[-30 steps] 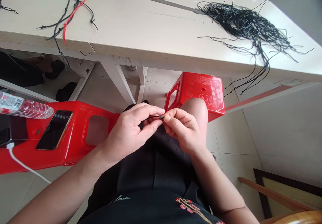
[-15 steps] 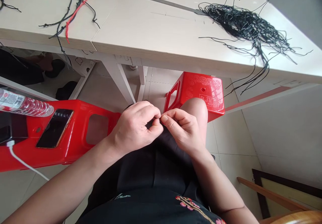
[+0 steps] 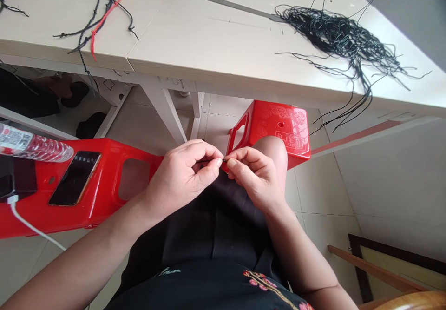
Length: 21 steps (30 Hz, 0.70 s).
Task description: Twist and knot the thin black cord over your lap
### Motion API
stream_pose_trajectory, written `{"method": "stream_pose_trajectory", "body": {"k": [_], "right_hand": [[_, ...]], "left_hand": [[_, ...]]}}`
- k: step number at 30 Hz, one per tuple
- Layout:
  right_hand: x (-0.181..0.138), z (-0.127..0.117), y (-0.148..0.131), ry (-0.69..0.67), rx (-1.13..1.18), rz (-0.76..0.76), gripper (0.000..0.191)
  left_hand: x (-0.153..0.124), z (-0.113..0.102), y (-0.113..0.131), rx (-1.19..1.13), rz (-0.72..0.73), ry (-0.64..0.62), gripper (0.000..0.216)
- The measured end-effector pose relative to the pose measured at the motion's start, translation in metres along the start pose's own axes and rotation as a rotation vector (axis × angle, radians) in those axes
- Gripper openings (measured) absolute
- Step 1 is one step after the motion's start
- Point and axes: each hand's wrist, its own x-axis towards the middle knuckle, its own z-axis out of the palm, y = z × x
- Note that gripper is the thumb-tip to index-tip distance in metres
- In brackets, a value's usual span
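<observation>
Short black cord [image 3: 215,160] sits between the two hands, out over the lap, just below the far table edge. Long axis runs roughly left-right, near level, with the ends pointing at each hand. Thin, dark, and mostly hidden by fingers; only a short stretch shows, so cannot tell its full length.

Left hand [image 3: 181,175]: left thumb [image 3: 216,163] and index pinched together on the cord. Right hand [image 3: 256,177]: right thumb [image 3: 232,163] and index together on the cord's right end, fingertips nearly touching the left hand's.

Under the hands: black skirt [image 3: 216,235]. Left: red plastic stool [image 3: 101,207] with smartphone [image 3: 75,178], plastic water bottle [image 3: 31,143] and white charging cable [image 3: 31,226]. Far right of hands: second red stool [image 3: 278,128].

Far: white laminate table [image 3: 195,36] with tangled black cord bundle [image 3: 334,36], steel rule [image 3: 240,8], and black-and-red braided cords [image 3: 101,12].
</observation>
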Motion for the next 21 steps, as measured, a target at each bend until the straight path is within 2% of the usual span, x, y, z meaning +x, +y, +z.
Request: {"method": "stream_pose_trajectory", "body": {"k": [6,10,14,17,21], "right_hand": [[0.0,0.002,0.002,0.049,-0.01,-0.026,0.015],[0.001,0.002,0.005,0.041,0.042,0.021,0.018],[0.002,0.001,0.008,0.005,0.128,0.069,0.021],[0.001,0.001,0.008,-0.009,0.148,0.063,0.02],[0.0,0.004,0.006,0.008,0.059,0.023,0.018]], "left_hand": [[-0.001,0.002,0.0,-0.019,-0.056,-0.022,0.011],[-0.005,0.006,-0.005,-0.132,-0.07,-0.039,0.013],[-0.006,0.007,-0.007,-0.119,0.028,-0.034,0.016],[-0.004,0.007,-0.006,0.012,0.129,0.024,0.012],[0.001,0.012,-0.006,0.218,0.285,0.125,0.012]]}}
